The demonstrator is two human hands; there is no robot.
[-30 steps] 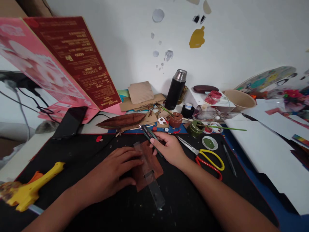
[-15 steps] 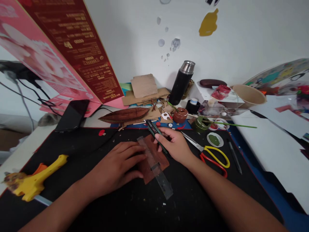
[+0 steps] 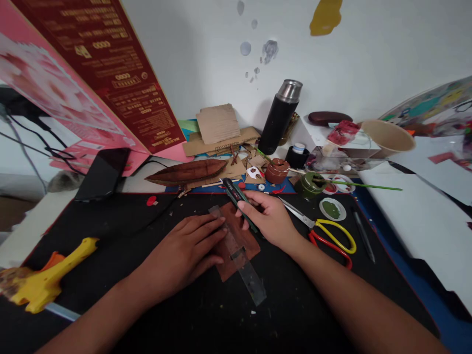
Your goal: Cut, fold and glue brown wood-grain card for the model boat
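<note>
My right hand (image 3: pixel 275 221) is closed around a dark green utility knife (image 3: pixel 236 196), its tip pointing up and to the left, above the mat. Under it on the mat lies a flat reddish-brown piece (image 3: pixel 243 231), perhaps painted card. Across this piece runs a clear ruler (image 3: pixel 254 282) at a slant, its near end reaching past the brown edge. My left hand (image 3: pixel 191 246) lies flat with fingers stretched out, the fingertips on the ruler and brown piece. Scissors (image 3: pixel 313 223) with one yellow and one red handle lie to the right of my right hand.
A brown leaf-shaped boat (image 3: pixel 186 172), a rust paint jar (image 3: pixel 277 171) and a green paint jar (image 3: pixel 309 186) line the mat's back edge. Behind them leans a black thermos (image 3: pixel 278 118). A yellow glue gun (image 3: pixel 62 275) lies left, a dark pen (image 3: pixel 363 236) right.
The camera view has shifted slightly, so the scene's edges sit differently. Both hands keep nearly the same pose; the knife stays in my right hand.
</note>
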